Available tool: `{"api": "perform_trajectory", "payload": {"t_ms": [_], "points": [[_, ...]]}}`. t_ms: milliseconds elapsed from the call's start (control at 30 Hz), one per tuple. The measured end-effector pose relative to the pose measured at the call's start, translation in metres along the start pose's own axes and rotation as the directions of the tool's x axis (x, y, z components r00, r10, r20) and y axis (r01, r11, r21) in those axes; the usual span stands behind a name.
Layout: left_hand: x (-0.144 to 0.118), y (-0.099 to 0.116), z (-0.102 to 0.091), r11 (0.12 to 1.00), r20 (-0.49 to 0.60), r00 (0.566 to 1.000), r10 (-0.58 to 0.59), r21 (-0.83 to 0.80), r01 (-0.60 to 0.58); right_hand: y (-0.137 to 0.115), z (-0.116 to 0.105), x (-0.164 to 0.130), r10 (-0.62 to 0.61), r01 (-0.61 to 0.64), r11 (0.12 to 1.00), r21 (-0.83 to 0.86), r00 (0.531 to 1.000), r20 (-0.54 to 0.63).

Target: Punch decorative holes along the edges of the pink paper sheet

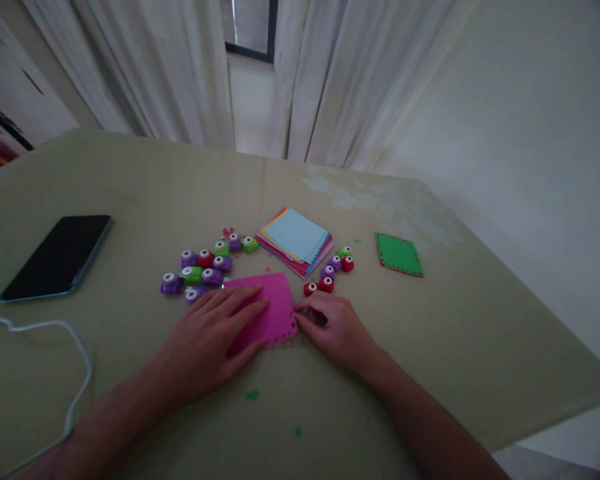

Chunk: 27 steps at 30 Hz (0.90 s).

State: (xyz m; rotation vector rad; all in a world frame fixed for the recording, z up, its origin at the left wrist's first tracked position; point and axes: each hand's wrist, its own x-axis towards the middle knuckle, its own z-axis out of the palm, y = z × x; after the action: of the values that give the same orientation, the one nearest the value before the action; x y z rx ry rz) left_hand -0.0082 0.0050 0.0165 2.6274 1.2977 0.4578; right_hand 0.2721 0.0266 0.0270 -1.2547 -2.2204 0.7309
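Note:
A bright pink square of paper (277,303) lies on the table in front of me, with small punched holes along its near edge and the lower part of its right edge. My left hand (225,327) rests on its left part, fingers stretched out. At the right edge of the sheet, my right hand (335,327) has thumb and forefinger pinched together by the holes; whatever is between the fingertips is too small to make out. Purple, green and red craft punches (205,267) sit left of the paper, and several more punches (330,270) stand just beyond my right hand.
Behind the pink sheet lies a stack of coloured paper (297,237), light blue on top. A green square with punched edges (399,255) is at the right. A dark tablet (57,259) and a white cable (75,340) are on the left. Green paper bits (251,395) lie near me.

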Motion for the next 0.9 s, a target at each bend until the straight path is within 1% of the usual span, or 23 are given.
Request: {"api": "perform_trajectory", "payload": {"t_ms": [133, 267, 467, 733, 900], "points": [[0.0, 0.0, 0.0, 1.0, -0.001, 1.0, 0.001, -0.009, -0.001, -0.003, 0.003, -0.001, -0.031, 0.034, 0.998, 0.054, 0.998, -0.056], [-0.001, 0.001, 0.001, 1.0, -0.011, 1.0, -0.012, -0.021, 0.012, -0.003, 0.003, -0.001, -0.063, 0.069, 0.996, 0.06, 0.994, -0.088], [-0.001, 0.0, 0.0, 1.0, 0.003, 1.0, 0.001, -0.01, -0.001, -0.004, 0.006, -0.002, -0.104, 0.107, 0.994, 0.035, 0.991, -0.082], [-0.001, 0.002, 0.002, 1.0, -0.003, 1.0, -0.005, -0.016, 0.005, -0.01, 0.01, -0.001, -0.09, 0.097, 0.992, 0.085, 0.993, -0.082], [0.002, 0.009, 0.002, 0.998, -0.018, 0.999, 0.031, -0.048, -0.032, -0.009, 0.012, -0.001, -0.132, 0.138, 0.989, 0.057, 0.986, -0.098]]}}
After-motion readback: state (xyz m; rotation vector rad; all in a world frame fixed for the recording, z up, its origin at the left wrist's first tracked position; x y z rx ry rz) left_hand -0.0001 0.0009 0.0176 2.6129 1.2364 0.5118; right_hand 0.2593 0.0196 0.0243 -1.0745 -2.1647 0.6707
